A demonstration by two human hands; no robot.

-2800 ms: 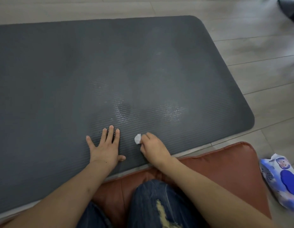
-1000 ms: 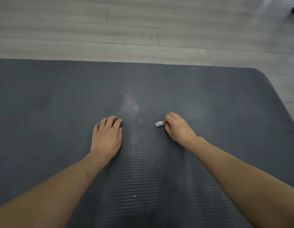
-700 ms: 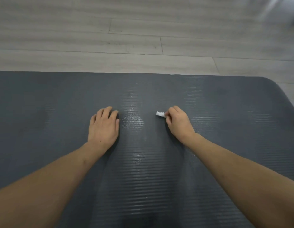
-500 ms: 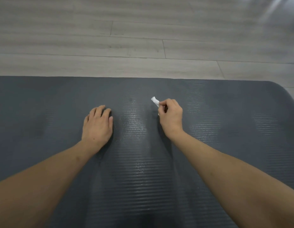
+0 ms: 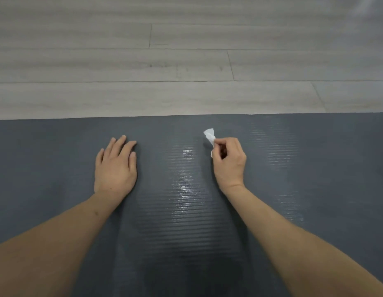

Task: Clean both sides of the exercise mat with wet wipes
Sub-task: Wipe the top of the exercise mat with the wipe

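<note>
Head view, nearest first: two bare forearms reach forward over the exercise mat (image 5: 57, 168), a dark grey ribbed sheet lying flat on the floor and filling the lower half of the frame. Between the forearms a band of the ribbing glistens wet, running up from the near edge of the picture toward the hands; fainter damp streaks show to the right of it.

Further out, the left hand (image 5: 116, 168) rests palm down on the mat, fingers straight and close together, pinning it. The right hand (image 5: 228, 162) is curled, its fingers (image 5: 219, 142) pinching a small scrunched wet wipe (image 5: 209, 135) whose white end sticks up near the mat's far edge; whether the wipe touches the surface is hard to tell.

Beyond the mat lies the pale wooden floor (image 5: 186, 61).

The step in hand looks like wiping the upward-facing side, at the far end of a stroke. The next move probably calls for pressing the wipe down and working an adjoining dry strip while the left hand steadies the mat. The underside remains to be cleaned.
</note>
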